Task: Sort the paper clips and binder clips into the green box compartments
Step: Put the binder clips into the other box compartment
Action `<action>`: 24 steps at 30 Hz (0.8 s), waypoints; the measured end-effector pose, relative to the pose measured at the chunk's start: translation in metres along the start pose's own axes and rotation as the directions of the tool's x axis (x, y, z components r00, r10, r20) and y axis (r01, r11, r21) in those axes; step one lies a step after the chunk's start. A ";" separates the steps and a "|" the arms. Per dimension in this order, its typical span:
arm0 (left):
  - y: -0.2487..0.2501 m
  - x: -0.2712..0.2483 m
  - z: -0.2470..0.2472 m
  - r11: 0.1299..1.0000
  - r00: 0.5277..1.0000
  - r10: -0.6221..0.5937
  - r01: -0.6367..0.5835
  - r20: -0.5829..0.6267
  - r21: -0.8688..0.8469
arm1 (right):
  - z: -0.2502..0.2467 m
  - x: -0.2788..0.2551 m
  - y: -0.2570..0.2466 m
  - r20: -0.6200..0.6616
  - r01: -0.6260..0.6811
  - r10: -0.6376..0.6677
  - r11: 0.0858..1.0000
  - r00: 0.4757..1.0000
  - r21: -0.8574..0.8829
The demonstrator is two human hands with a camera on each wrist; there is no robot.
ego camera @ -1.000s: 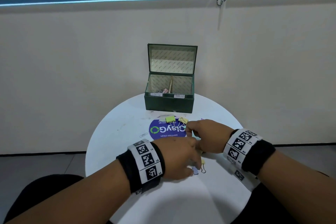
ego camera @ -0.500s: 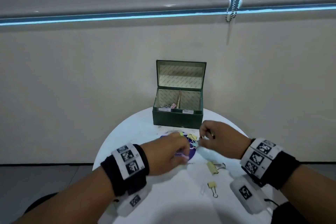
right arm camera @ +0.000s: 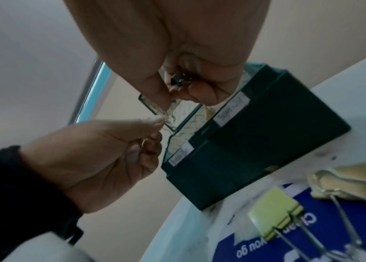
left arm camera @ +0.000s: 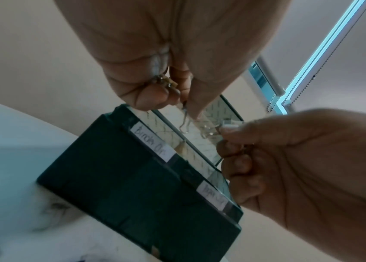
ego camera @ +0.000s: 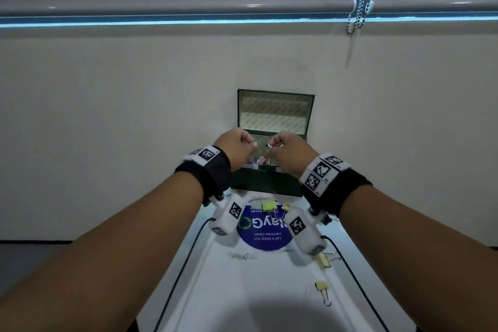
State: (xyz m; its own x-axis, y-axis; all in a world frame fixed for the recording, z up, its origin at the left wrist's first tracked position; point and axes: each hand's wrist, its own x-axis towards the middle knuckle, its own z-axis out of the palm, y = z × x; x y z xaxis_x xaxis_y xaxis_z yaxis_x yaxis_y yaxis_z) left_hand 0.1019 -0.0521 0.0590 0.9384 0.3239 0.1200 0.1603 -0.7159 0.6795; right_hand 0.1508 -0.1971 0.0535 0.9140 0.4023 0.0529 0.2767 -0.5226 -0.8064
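The green box (ego camera: 266, 182) stands open at the far side of the white round table (ego camera: 242, 294); its front carries two handwritten labels (left arm camera: 152, 141). Several binder clips (ego camera: 256, 160) lie in its left compartment. Both hands hover above the box opening, nearly touching. My left hand (ego camera: 249, 144) pinches a wire paper clip (left arm camera: 184, 120) and has a small yellowish clip (left arm camera: 166, 82) tucked under curled fingers. My right hand (ego camera: 272, 147) pinches another wire paper clip (right arm camera: 169, 115), with a dark clip (right arm camera: 177, 79) in its palm. Whether the two wire clips are linked is unclear.
On a round blue sticker (ego camera: 265, 234) lie a green binder clip (ego camera: 268, 205) and a yellow one (ego camera: 287, 207). Two more yellow binder clips (ego camera: 322, 286) sit nearer on the right. Loose wire clips (ego camera: 242, 256) lie at the sticker's near edge. A wall rises right behind the box.
Both hands rose from the table surface near the sticker and moved forward to above the open box, carrying clips. The head view tilted upward.
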 end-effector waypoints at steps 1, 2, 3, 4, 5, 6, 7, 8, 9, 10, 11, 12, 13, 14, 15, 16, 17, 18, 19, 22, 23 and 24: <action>0.000 0.003 0.002 1.000 1.000 -0.025 0.025 -0.001 -0.012 | 0.004 0.004 -0.001 -0.006 -0.017 0.017 1.000 1.000 -0.013; -0.001 0.005 0.003 0.998 0.998 -0.058 0.058 0.003 -0.036 | 0.006 0.006 -0.002 0.002 -0.034 0.034 0.999 0.999 -0.012; -0.003 0.008 0.003 0.993 0.996 -0.093 0.093 0.011 -0.074 | 0.009 0.007 -0.003 0.025 -0.046 0.046 0.999 0.999 0.004; -0.004 0.011 0.003 0.986 0.992 -0.121 0.123 0.026 -0.116 | 0.011 0.007 -0.004 0.065 -0.062 0.059 0.997 0.996 0.047; -0.004 0.013 0.002 0.977 0.989 -0.141 0.146 0.046 -0.154 | 0.013 0.008 -0.005 0.117 -0.092 0.079 0.989 0.990 0.113; -0.004 0.014 0.000 0.969 0.987 -0.146 0.158 0.073 -0.188 | 0.013 0.008 -0.007 0.171 -0.127 0.096 0.976 0.981 0.178; -0.003 0.014 -0.001 0.962 0.984 -0.144 0.164 0.107 -0.216 | 0.014 0.007 -0.008 0.220 -0.155 0.107 0.964 0.970 0.217; -0.002 0.014 -0.002 0.959 0.981 -0.136 0.165 0.136 -0.231 | 0.013 0.007 -0.009 0.254 -0.163 0.106 0.963 0.961 0.216; -0.001 0.014 -0.004 0.962 0.980 -0.127 0.159 0.154 -0.221 | 0.011 0.007 -0.008 0.270 -0.142 0.094 0.976 0.958 0.163; -0.001 0.011 -0.006 0.974 0.982 -0.111 0.138 0.154 -0.179 | 0.007 0.005 -0.007 0.272 -0.090 0.071 0.994 0.960 0.056; 0.000 0.008 -0.008 0.989 0.987 -0.086 0.101 0.133 -0.107 | 0.003 0.001 -0.007 0.265 -0.019 0.037 0.997 0.963 -0.070; 0.000 0.002 -0.010 0.999 0.994 -0.044 0.047 0.098 -0.024 | -0.004 -0.007 -0.008 0.252 0.057 -0.011 0.983 0.968 -0.176; 0.000 -0.005 -0.011 0.999 0.998 0.008 -0.011 0.066 0.045 | -0.011 -0.018 -0.007 0.242 0.130 -0.068 0.958 0.968 -0.254; 0.002 -0.015 -0.011 0.994 0.997 0.065 -0.069 0.047 0.087 | -0.019 -0.030 -0.006 0.253 0.221 -0.142 0.921 0.957 -0.320; 0.004 -0.026 -0.011 0.985 0.991 0.126 -0.131 0.048 0.113 | -0.026 -0.043 -0.004 0.296 0.308 -0.199 0.868 0.934 -0.388; 0.007 -0.040 -0.009 0.970 0.978 0.188 -0.198 0.085 0.140 | -0.034 -0.057 -0.001 0.366 0.370 -0.210 0.812 0.907 -0.451; 0.009 -0.055 -0.005 0.946 0.955 0.248 -0.275 0.160 0.174 | -0.042 -0.072 0.004 0.442 0.401 -0.170 0.764 0.881 -0.506; 0.013 -0.070 0.000 0.907 0.916 0.304 -0.362 0.261 0.216 | -0.048 -0.086 0.010 0.509 0.417 -0.109 0.728 0.854 -0.544; 0.015 -0.085 0.006 0.856 0.863 0.343 -0.450 0.372 0.255 | -0.054 -0.099 0.020 0.559 0.428 -0.052 0.703 0.827 -0.568; 0.020 -0.124 0.029 0.720 0.698 0.359 -0.630 0.620 0.293 | -0.068 -0.125 0.053 0.601 0.426 0.043 0.663 0.798 -0.615; 0.022 -0.135 0.037 0.695 0.654 0.368 -0.666 0.661 0.272 | -0.072 -0.129 0.065 0.588 0.413 0.054 0.661 0.807 -0.627; 0.024 -0.144 0.045 0.671 0.614 0.382 -0.698 0.690 0.250 | -0.075 -0.130 0.075 0.564 0.389 0.058 0.665 0.824 -0.637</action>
State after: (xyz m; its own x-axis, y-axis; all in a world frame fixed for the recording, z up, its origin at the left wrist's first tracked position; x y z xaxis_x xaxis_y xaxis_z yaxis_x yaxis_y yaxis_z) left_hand -0.0154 -0.1436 0.0251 0.8489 -0.5017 -0.1663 -0.4713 -0.8610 0.1913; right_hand 0.0744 -0.3447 0.0304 0.6016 0.7248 -0.3356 0.7290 -0.6700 -0.1401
